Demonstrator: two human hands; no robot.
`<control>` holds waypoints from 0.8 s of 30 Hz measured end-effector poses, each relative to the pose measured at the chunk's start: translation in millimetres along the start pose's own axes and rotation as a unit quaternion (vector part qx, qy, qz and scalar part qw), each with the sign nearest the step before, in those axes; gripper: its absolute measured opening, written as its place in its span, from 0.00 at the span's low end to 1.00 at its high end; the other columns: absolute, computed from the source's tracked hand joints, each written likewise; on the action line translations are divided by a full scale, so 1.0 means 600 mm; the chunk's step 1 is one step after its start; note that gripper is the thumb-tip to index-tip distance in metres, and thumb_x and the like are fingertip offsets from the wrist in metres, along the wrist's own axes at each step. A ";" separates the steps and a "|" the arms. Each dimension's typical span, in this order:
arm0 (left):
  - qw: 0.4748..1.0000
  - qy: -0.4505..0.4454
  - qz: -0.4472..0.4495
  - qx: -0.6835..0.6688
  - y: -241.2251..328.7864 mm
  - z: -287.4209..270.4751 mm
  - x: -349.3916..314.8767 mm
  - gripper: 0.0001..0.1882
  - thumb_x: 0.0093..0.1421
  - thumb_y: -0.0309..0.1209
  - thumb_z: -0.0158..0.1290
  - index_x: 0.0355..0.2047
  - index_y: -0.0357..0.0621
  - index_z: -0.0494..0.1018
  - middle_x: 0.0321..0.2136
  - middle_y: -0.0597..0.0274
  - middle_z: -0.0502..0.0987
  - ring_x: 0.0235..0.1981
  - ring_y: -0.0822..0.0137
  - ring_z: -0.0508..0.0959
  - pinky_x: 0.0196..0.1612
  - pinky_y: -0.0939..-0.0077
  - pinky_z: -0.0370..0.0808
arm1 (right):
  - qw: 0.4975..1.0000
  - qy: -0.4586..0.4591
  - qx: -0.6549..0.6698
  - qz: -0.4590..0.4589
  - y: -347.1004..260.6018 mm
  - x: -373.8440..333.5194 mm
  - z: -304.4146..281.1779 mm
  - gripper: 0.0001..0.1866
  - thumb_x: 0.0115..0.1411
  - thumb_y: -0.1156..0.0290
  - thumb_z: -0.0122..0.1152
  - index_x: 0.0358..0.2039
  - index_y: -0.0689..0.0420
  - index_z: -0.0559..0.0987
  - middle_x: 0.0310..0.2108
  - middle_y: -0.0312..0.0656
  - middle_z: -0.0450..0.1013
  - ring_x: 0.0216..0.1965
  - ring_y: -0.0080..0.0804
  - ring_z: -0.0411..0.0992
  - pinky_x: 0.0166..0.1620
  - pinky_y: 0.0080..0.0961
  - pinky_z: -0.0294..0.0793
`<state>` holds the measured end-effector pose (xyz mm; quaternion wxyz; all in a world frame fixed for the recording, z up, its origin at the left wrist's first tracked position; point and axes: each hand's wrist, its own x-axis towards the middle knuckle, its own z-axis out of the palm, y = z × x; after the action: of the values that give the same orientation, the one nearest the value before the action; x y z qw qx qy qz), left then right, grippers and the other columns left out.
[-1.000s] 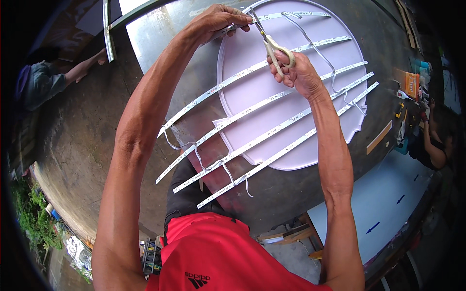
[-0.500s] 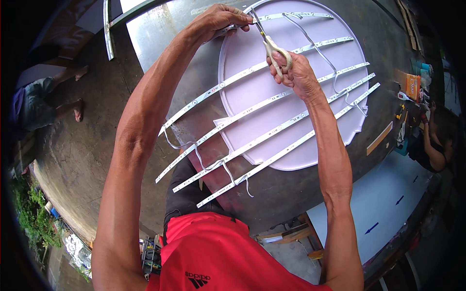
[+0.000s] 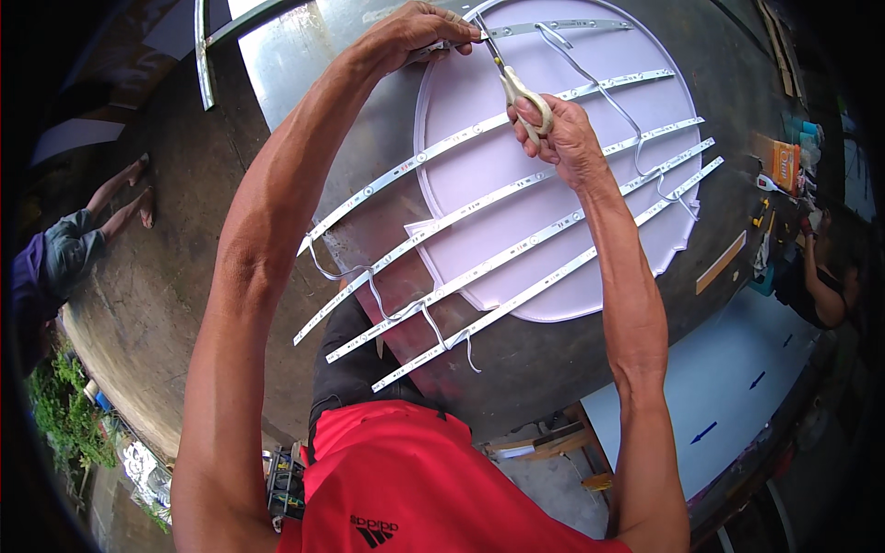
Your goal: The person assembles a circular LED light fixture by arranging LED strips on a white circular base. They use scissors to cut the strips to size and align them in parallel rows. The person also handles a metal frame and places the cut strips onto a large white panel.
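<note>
Pinched in my left hand at the upper middle is the farthest LED strip, a narrow bar with a wire on it. My right hand has its fingers through the handles of a pair of cream-handled scissors. The blades point away from me and meet this strip right beside my left fingertips; whether they cut into anything I cannot tell. Several more white LED strips, linked by thin white wires, lie slantwise across a pale, rounded panel and stick out past its left side.
The panel lies on a dark metal surface. At the right are an orange box, tools, a wooden strip and another person. A light blue sheet lies lower right. Another person's legs show at left.
The farthest strip has tilted, its upper face now looking greyer. My left hand has shifted slightly, while the scissors stay nearly in place. The person at left has moved their legs.
</note>
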<state>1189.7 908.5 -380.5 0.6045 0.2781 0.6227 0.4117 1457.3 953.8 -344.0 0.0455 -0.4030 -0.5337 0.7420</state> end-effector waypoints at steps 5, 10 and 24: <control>1.000 -0.010 -0.009 0.007 0.002 -0.004 0.000 0.11 0.60 0.35 0.63 0.25 0.41 0.82 0.18 0.64 0.78 0.13 0.77 0.67 0.14 0.77 0.59 | 1.000 0.004 -0.019 0.004 -0.002 -0.007 -0.002 0.14 0.61 0.63 0.67 0.34 0.62 0.78 0.21 0.37 0.75 0.17 0.15 0.72 0.13 0.10 0.60; 0.994 0.024 0.101 0.041 0.013 -0.030 -0.015 0.11 0.61 0.37 0.62 0.27 0.42 0.82 0.18 0.67 0.77 0.15 0.79 0.68 0.18 0.81 0.62 | 0.997 0.046 -0.054 -0.031 -0.027 -0.065 0.004 0.15 0.61 0.65 0.67 0.39 0.66 0.79 0.23 0.39 0.77 0.18 0.17 0.73 0.14 0.11 0.62; 0.686 0.055 0.375 0.621 -0.013 0.121 -0.057 0.29 0.68 0.47 0.49 0.59 0.37 0.69 0.64 0.57 0.66 0.64 0.56 0.64 0.64 0.59 0.63 | 0.843 0.526 -0.075 -0.082 0.127 -0.383 -0.060 0.12 0.66 0.72 0.61 0.45 0.67 0.75 0.29 0.42 0.77 0.22 0.21 0.74 0.18 0.14 0.64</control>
<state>1265.9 888.5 -364.2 0.0535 0.7774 0.6115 0.1374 1662.5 834.1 -284.4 0.3502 -0.6899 -0.5144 0.3699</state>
